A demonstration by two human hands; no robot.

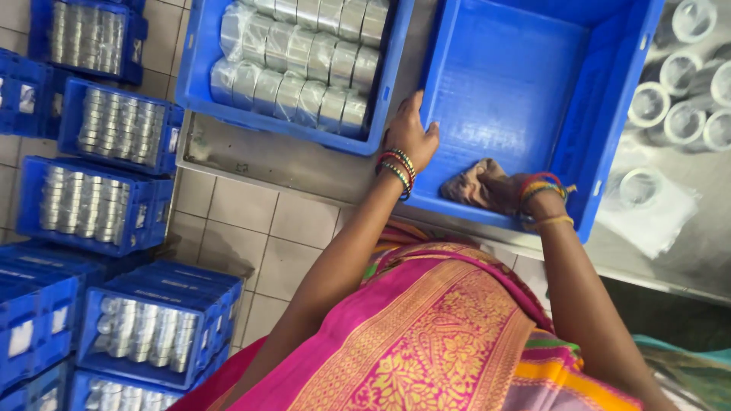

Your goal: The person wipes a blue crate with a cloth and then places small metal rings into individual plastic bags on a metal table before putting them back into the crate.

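Right grip [509, 192] around cloth [474, 185], inside crate [609, 91].

We wear a bright pink sari [426, 342] woven with gold floral and leaf patterns, its border running in gold bands. Just right of the sari's gold border, stripes of orange, yellow and green show. Both forearms are bare, without sleeves. Our left wrist carries a stack of bangles [397, 166] in red, green and gold; our right wrist carries similar multicoloured bangles [542, 186] and one thin gold bangle.
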